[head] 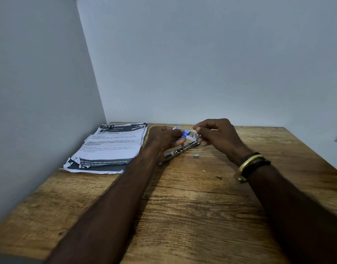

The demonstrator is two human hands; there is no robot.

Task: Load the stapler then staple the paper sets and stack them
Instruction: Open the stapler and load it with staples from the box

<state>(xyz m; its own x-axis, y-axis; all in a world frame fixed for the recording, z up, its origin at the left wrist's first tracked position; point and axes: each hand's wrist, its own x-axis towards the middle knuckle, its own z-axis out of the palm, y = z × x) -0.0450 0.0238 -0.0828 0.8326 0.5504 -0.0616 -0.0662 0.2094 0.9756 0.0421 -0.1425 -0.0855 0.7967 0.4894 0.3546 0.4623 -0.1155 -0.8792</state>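
A metal stapler [180, 151] lies opened flat on the wooden table [182, 206], running diagonally under both hands. My left hand [163, 137] holds a small blue and white staple box [186, 133] just above the stapler. My right hand [217, 135] is at the box's open end with thumb and forefinger pinched together; what they pinch is too small to tell. A stack of printed paper sheets [110, 147] with torn lower edges lies to the left of the stapler, near the wall.
A small block of staples [196, 156] sits on the table right of the stapler, and loose staple bits [218, 177] lie nearer to me. Walls close in behind and on the left. My right wrist wears gold and black bracelets [249, 164].
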